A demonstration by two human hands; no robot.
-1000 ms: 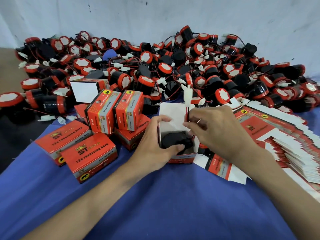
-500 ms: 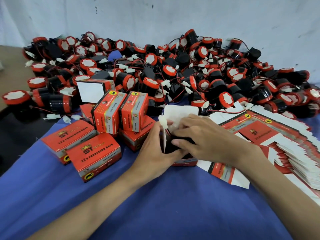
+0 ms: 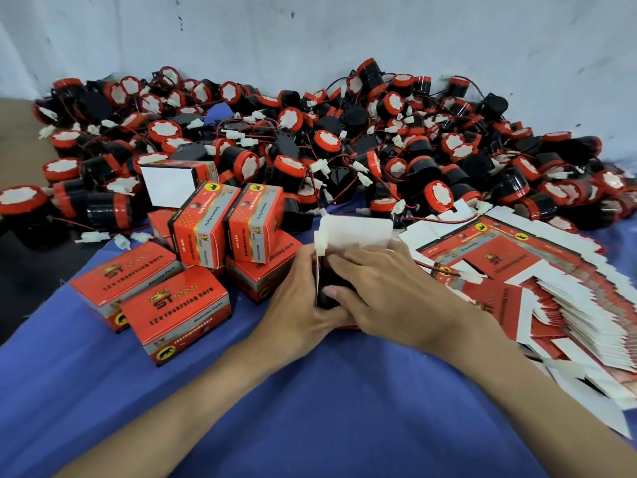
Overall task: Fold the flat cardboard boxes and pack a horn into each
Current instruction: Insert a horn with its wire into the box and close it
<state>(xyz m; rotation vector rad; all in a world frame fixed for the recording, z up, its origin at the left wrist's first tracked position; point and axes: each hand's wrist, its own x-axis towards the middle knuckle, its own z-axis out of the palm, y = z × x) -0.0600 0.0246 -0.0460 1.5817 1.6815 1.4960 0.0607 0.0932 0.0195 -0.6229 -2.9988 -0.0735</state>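
Note:
An open red box [image 3: 358,231] stands on the blue cloth at the centre, its white lid flap upright. A black horn [image 3: 329,288] sits inside it. My left hand [image 3: 303,305] grips the box's left side, with the white plug [image 3: 320,241] above its fingers. My right hand [image 3: 389,291] lies over the box from the right, fingers curled on the horn, thumb pressing its front. A big pile of red-and-black horns [image 3: 310,146] fills the back. Flat boxes [image 3: 551,288] are fanned out at the right.
Several closed red boxes [image 3: 179,312] lie and stand left of my hands, one [image 3: 170,182] showing a white face. A pale wall [image 3: 344,36] backs the pile. Blue cloth [image 3: 310,408] covers the table's front; a dark gap [image 3: 20,288] lies at the left.
My right hand has come down from holding the plug and wire above the box and now presses on the horn inside it. My left hand stays on the box.

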